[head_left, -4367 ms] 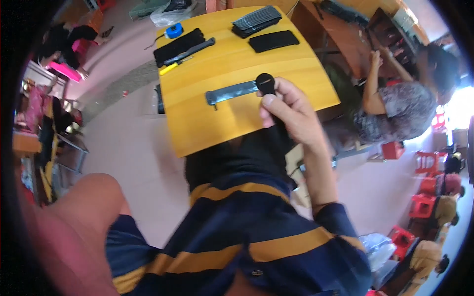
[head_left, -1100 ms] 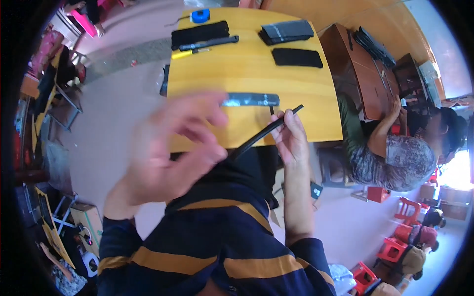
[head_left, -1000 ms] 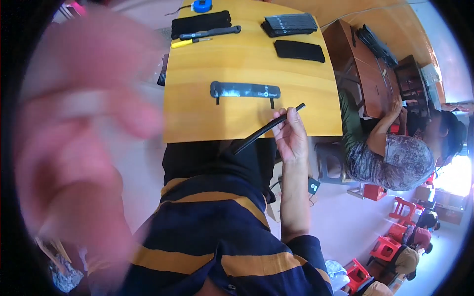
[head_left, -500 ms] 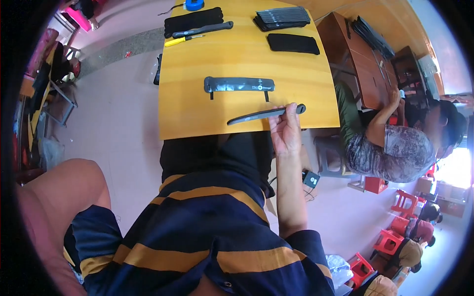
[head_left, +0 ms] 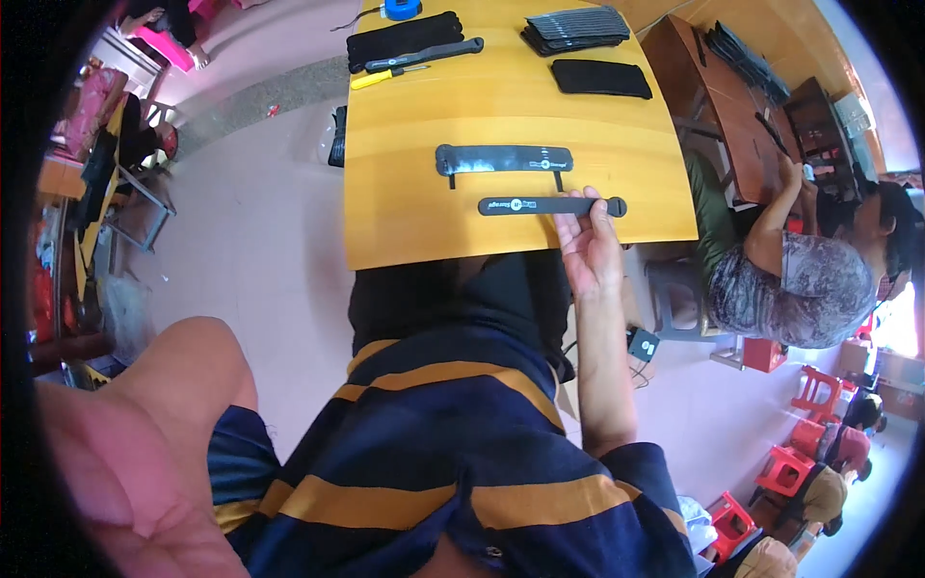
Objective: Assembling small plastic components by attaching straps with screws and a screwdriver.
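My right hand (head_left: 590, 255) pinches a flat black strap (head_left: 540, 205) near its rounded, slotted right end, thumb on top. White print shows on the strap's face, and it is held level above the front part of the yellow table. Just beyond it lies a wider black strip (head_left: 505, 159) with two short dark tabs pointing toward me. My left hand (head_left: 135, 462) is raised close to the camera at the lower left; its fingers are cut off and blurred.
On the yellow table (head_left: 405, 212), a black strap stack (head_left: 405, 40), a yellow screwdriver (head_left: 378, 79) and a blue tape measure (head_left: 402, 9) lie back left. More strap stacks (head_left: 575, 31) lie back right. A seated co-worker (head_left: 800, 279) is at a brown table (head_left: 718, 116) on the right.
My right hand has turned the strap from edge-on and slanted to level with its printed face showing. The view has shifted, and my left hand shows larger at the lower left.
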Demonstrator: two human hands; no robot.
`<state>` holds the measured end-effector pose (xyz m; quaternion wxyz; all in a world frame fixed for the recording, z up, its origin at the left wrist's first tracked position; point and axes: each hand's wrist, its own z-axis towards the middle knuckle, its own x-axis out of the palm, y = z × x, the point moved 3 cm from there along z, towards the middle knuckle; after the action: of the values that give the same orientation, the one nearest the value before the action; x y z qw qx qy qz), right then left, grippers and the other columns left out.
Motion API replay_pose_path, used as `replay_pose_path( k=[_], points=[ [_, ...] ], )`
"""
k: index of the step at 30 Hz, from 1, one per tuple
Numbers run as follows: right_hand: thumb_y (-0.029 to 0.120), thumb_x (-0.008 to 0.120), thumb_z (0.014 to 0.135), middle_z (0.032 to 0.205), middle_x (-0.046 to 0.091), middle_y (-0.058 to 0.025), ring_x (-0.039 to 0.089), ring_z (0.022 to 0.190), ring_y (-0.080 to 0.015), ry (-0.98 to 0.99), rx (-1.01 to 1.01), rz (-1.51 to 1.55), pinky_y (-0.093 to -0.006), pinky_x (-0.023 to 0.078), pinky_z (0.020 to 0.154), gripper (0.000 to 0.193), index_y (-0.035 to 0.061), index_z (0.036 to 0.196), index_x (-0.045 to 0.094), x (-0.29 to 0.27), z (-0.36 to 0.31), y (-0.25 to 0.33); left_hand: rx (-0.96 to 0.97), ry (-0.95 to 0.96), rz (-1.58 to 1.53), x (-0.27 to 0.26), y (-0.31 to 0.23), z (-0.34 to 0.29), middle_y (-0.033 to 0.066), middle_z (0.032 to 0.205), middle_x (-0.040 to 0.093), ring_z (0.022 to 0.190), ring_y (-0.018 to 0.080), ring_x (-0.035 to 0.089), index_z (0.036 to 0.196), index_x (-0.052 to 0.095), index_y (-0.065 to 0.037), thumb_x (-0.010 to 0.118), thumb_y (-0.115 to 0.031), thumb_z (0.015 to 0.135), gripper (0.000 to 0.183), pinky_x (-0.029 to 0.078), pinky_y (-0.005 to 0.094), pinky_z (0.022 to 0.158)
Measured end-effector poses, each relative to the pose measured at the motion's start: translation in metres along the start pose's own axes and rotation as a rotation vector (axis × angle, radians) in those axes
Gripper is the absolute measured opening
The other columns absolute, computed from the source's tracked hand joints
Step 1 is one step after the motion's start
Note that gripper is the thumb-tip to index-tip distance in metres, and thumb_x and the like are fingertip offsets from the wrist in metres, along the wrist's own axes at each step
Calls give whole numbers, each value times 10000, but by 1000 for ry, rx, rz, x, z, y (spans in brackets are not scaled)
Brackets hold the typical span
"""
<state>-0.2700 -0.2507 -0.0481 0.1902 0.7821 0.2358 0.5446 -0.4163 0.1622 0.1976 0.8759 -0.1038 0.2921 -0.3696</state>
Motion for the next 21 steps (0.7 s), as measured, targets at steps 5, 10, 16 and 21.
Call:
replay_pose_path(
  k=[5, 10, 16, 21],
  points=[
    [169, 617, 1050, 1197, 678, -114, 677, 1139, -243, 49, 4, -62, -424, 573, 1023, 255, 75, 1285, 590, 7, -11, -5, 84, 33, 52, 5, -25, 8, 144, 1065, 682, 770, 205, 640, 1191, 666, -10, 672, -259, 960, 339, 517, 296, 664],
    [132, 647, 1027, 1172, 686, -113, 691, 1107, -245, 32, -11, -21, -420, 584, 1009, 259, 59, 1268, 590, -5, 3, -6, 65, 53, 81, 40, -33, 19, 146, 1065, 682, 771, 206, 635, 1199, 674, -5, 669, -256, 959, 348, 511, 297, 658],
    [103, 641, 1018, 1147, 698, -96, 707, 1052, -230, 0, 0, 1, -410, 596, 966, 234, 58, 1244, 598, 7, -2, -16, -19, 186, -7, 138, -23, 21, 135, 1146, 693, 847, 238, 668, 1247, 678, -37, 779, -233, 881, 428, 538, 317, 710],
    [91, 631, 1018, 1139, 694, -90, 717, 1030, -228, 19, 56, -21, -392, 614, 929, 212, 57, 1225, 602, 12, -14, -22, -95, 538, 35, 228, 0, -42, 131, 1195, 684, 984, 323, 689, 1318, 640, -91, 808, -241, 863, 508, 572, 422, 813]
  ],
)
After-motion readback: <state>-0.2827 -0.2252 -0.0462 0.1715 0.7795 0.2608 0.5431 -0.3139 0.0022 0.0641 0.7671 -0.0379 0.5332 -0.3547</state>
